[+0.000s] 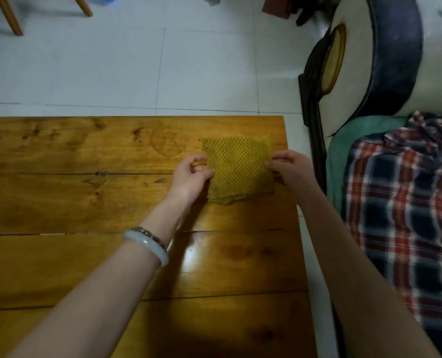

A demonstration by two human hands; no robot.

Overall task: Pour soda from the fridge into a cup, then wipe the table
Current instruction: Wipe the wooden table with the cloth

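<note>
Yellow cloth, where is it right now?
In the head view the yellow cloth lies on the far right part of the wooden table, pinched at its side edges by the left hand and right hand, right of a ring stain.

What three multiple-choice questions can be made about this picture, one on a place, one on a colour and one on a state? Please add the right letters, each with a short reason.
1. Where on the wooden table does the cloth lie?
A. in the far right part
B. in the near left corner
C. hanging over the near edge

2. What colour is the cloth?
A. red
B. mustard yellow
C. white

3. How do the left hand and the right hand treat the cloth?
A. both press flat on top of it
B. only the left touches it
C. each pinches one side edge

Answers:
1 A: the cloth lies flat near the table's far right corner.
2 B: its dotted weave is mustard yellow.
3 C: the left hand pinches the left edge and the right hand pinches the right edge.
</note>
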